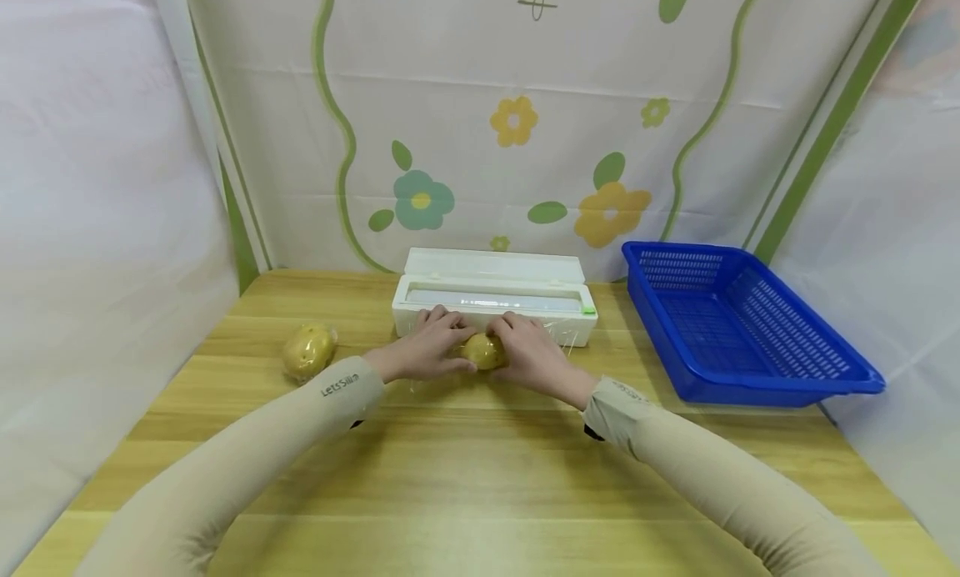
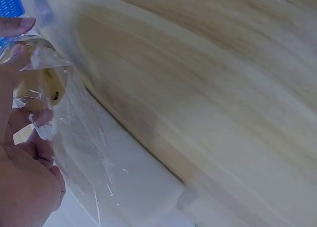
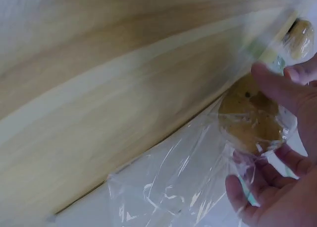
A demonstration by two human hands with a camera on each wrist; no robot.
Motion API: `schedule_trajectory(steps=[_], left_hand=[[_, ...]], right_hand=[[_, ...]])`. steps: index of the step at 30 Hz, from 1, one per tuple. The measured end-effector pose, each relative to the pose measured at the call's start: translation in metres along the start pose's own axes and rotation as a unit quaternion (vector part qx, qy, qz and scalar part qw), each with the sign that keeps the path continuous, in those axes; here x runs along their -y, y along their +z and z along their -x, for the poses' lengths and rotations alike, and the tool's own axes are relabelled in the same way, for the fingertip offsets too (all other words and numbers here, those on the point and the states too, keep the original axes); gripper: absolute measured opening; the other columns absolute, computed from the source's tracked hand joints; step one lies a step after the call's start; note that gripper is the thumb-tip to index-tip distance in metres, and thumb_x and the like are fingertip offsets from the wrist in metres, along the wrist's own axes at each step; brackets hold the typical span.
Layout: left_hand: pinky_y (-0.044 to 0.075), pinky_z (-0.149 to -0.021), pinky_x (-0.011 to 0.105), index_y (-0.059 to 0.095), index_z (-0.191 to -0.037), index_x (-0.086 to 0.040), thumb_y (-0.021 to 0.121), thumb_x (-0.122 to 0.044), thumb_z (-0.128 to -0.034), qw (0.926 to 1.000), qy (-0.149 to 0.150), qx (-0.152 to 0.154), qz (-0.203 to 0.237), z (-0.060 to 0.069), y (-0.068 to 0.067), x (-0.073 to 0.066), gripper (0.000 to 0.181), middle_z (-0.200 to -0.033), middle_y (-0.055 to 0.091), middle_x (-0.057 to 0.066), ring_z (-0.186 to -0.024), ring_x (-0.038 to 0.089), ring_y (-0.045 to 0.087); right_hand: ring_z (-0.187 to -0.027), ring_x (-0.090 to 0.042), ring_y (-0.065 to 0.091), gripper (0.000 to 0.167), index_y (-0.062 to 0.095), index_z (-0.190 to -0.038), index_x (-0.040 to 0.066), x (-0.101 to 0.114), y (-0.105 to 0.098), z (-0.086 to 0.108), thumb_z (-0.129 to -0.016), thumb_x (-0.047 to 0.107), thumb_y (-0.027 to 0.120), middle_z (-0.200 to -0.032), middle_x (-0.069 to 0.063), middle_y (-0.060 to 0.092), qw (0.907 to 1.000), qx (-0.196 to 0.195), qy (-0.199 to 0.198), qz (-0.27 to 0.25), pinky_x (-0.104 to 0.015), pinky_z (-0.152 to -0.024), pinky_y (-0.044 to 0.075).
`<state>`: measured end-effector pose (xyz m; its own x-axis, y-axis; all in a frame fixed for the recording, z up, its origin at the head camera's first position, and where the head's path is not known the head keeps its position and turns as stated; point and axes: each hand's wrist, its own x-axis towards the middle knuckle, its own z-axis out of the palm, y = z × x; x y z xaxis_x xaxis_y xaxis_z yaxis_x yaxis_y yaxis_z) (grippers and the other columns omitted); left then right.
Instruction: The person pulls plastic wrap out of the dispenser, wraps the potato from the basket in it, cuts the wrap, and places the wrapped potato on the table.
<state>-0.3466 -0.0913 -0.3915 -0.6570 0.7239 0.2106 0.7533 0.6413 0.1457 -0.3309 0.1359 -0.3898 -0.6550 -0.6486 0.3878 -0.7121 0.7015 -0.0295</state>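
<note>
A yellow potato (image 1: 482, 353) is between both hands, just in front of the white cling film box (image 1: 407, 317). My left hand (image 1: 426, 348) grips its left side, with the thumb toward me. From the right, my right hand (image 1: 537, 358) holds it with bent fingers. Clear cling film (image 3: 168, 187) lies over the potato and trails away beside it in the right wrist view. Loose film (image 2: 94, 147) also hangs by the fingers in the left wrist view. The box's lid (image 1: 495, 266) stands raised at the back.
Another potato (image 1: 308, 351), wrapped in film, lies on the wooden table (image 1: 480, 494) to the left. A blue plastic basket (image 1: 757, 385) stands at the right. Behind the box hangs a flower-print cloth (image 1: 465, 110), and pale cloth flanks both sides.
</note>
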Motion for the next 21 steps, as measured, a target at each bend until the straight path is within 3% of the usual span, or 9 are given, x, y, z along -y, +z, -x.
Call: schedule_trajectory(steps=[7,11,16,21], left_hand=[[0.029,-0.089,0.046,0.056,-0.14,-0.012,0.065,-0.049,-0.0925,0.9997,-0.015,0.0,0.021,0.001,0.0,0.0,0.061,-0.127,0.055,0.006,-0.103,0.021,0.038],[0.029,-0.086,0.045,0.059,-0.135,-0.013,0.07,-0.048,-0.0889,0.9986,-0.031,-0.024,0.037,-0.001,0.0,-0.001,0.059,-0.123,0.06,0.003,-0.099,0.02,0.04],[0.028,-0.086,0.044,0.057,-0.131,-0.016,0.081,-0.045,-0.0799,0.996,-0.051,-0.049,0.055,-0.003,0.001,-0.004,0.064,-0.118,0.065,-0.003,-0.098,0.018,0.043],[0.026,-0.087,0.045,0.055,-0.135,-0.017,0.085,-0.05,-0.0737,0.9969,-0.055,-0.053,0.02,-0.005,0.001,-0.008,0.075,-0.12,0.063,-0.004,-0.097,0.019,0.042]], right_hand=[[-0.098,-0.025,0.056,0.063,0.06,-0.112,0.004,-0.009,0.001,0.0,-0.063,0.022,0.096,-0.108,-0.008,0.061,0.9989,-0.021,-0.037,-0.022,-0.041,-0.086,0.048],[-0.1,-0.027,0.056,0.061,0.06,-0.113,0.004,-0.013,0.002,0.0,-0.066,0.021,0.094,-0.11,-0.01,0.061,0.9983,-0.018,-0.052,-0.016,-0.044,-0.088,0.047],[-0.101,-0.028,0.058,0.059,0.06,-0.116,0.002,-0.016,0.003,0.001,-0.07,0.02,0.091,-0.111,-0.012,0.062,0.9988,-0.007,-0.041,-0.027,-0.044,-0.088,0.047],[-0.099,-0.027,0.059,0.057,0.06,-0.118,-0.001,-0.019,0.003,0.0,-0.075,0.022,0.088,-0.111,-0.013,0.063,0.999,-0.004,-0.031,-0.031,-0.042,-0.085,0.049]])
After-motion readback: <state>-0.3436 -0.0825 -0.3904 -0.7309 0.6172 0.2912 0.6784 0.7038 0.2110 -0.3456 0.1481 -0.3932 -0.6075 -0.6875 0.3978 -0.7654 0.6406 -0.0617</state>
